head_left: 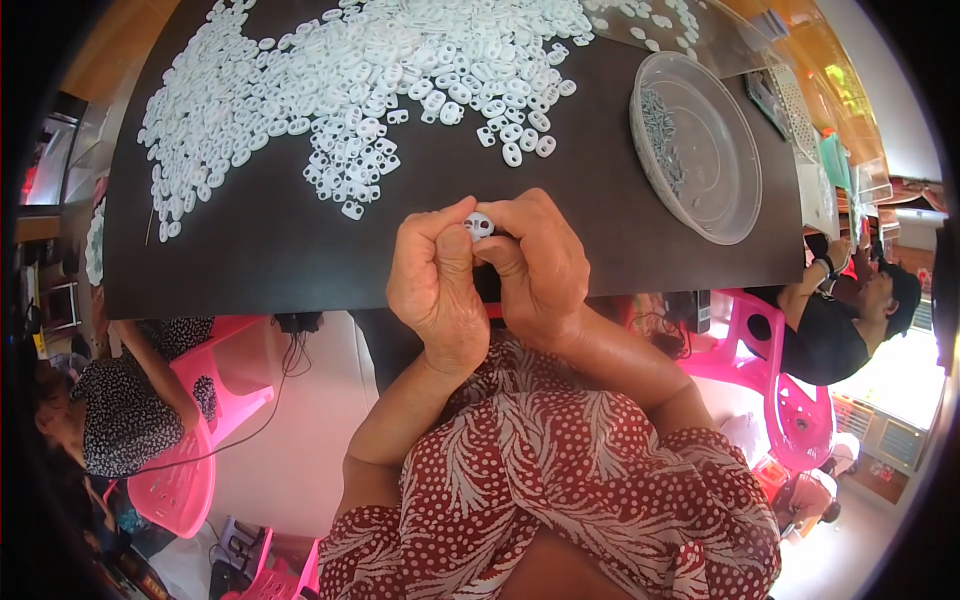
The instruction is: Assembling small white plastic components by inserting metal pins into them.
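Between the fingertips of both hands, over the near edge of the dark table, is a small white oval plastic cord lock [479, 225] with two holes. My left hand [437, 275] pinches it from one side with thumb and forefinger. From the other side my right hand [545, 260] grips it, fingers curled in. The fingertips hide part of the piece. Farther off lies a big spread heap of like white pieces [370, 70]. A smaller cluster of squarish white parts [350, 160] sits at its near side.
At the right of the dark table [270, 275] stands a round clear plastic tub [740, 180] with small grey metal bits [660, 135], perhaps springs, along its left side. More white pieces lie at the far right. People sit on both sides, by pink plastic chairs [770, 400].
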`<state>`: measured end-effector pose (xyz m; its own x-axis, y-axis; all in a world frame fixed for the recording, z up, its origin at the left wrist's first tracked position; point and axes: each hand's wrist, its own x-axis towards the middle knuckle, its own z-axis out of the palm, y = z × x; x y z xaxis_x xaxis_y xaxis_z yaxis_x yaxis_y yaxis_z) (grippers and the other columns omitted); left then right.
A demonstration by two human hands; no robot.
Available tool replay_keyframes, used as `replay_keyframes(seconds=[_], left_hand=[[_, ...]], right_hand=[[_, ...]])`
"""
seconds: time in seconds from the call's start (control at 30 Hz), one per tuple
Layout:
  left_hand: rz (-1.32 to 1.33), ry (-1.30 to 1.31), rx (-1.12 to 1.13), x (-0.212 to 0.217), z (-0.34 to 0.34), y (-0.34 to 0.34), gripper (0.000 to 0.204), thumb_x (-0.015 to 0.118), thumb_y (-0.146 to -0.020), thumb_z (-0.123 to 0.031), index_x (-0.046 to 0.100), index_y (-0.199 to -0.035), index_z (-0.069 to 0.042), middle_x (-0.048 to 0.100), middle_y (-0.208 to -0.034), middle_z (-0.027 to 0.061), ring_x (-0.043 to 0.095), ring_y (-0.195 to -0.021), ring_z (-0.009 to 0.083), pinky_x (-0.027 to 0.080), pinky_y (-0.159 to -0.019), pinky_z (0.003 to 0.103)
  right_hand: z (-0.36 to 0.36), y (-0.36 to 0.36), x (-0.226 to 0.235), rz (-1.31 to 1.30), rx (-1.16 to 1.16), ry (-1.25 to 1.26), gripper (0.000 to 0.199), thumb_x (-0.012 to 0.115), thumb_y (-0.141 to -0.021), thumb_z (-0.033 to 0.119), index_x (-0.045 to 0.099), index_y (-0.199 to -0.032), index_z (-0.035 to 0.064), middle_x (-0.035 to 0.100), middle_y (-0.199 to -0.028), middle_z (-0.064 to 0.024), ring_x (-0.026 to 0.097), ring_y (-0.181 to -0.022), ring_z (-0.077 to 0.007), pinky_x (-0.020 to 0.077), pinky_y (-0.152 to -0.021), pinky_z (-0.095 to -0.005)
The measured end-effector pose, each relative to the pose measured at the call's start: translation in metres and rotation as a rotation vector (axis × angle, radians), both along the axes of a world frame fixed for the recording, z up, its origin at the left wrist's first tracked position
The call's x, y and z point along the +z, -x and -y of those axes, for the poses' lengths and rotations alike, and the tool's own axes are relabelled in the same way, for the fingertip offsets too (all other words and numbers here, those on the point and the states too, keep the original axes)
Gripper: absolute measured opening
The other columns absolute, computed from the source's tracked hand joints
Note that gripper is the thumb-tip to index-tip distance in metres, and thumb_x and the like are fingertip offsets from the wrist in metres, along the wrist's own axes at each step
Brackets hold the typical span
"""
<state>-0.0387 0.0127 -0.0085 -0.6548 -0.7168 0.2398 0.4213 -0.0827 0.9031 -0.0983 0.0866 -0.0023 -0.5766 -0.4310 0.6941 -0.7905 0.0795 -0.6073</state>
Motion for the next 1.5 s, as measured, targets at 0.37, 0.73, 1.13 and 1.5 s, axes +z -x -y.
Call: replay_keyframes(seconds=[0.37, 0.73, 1.13, 1.5], left_hand=[[-0.031, 0.075, 0.026, 0.003, 0.007, -0.01, 0.019, 0.048, -0.098, -0.01, 0.058, -0.106, 0.003, 0.054, -0.09, 0.0014, 0.047, -0.073, 0.0045, 0.042, -0.064, 0.018], [-0.064, 0.101, 0.069, 0.003, -0.001, -0.014, 0.022, 0.048, -0.098, -0.016, 0.059, -0.103, 0.003, 0.05, -0.086, -0.002, 0.043, -0.073, 0.0037, 0.038, -0.065, 0.018], [-0.047, 0.167, 0.115, 0.009, -0.006, -0.019, 0.021, 0.048, -0.097, -0.01, 0.06, -0.106, 0.005, 0.055, -0.088, 0.0018, 0.047, -0.073, 0.0054, 0.041, -0.064, 0.019], [-0.018, 0.244, 0.094, 0.007, 0.001, -0.021, 0.02, 0.047, -0.096, -0.003, 0.06, -0.109, 0.005, 0.059, -0.093, 0.0054, 0.053, -0.079, 0.009, 0.044, -0.069, 0.021]], right_hand=[[0.007, -0.007, 0.006, -0.035, 0.025, 0.008, 0.025, 0.065, -0.075, -0.004, 0.056, -0.098, -0.0018, 0.057, -0.084, -0.0108, 0.051, -0.065, -0.0251, 0.0426, -0.055, -0.0328], [0.007, -0.008, 0.009, -0.134, 0.043, 0.056, 0.026, 0.064, -0.071, -0.005, 0.056, -0.095, -0.0042, 0.056, -0.081, -0.0111, 0.048, -0.063, -0.0251, 0.04, -0.053, -0.0334], [0.004, -0.012, 0.012, -0.161, 0.053, 0.074, 0.029, 0.063, -0.068, -0.007, 0.055, -0.095, -0.0044, 0.055, -0.081, -0.0117, 0.048, -0.063, -0.0251, 0.0396, -0.053, -0.0329], [0.002, -0.016, 0.011, -0.042, 0.08, 0.013, 0.021, 0.059, -0.082, -0.005, 0.055, -0.102, -0.004, 0.057, -0.086, -0.0125, 0.051, -0.07, -0.0235, 0.0423, -0.059, -0.031]])
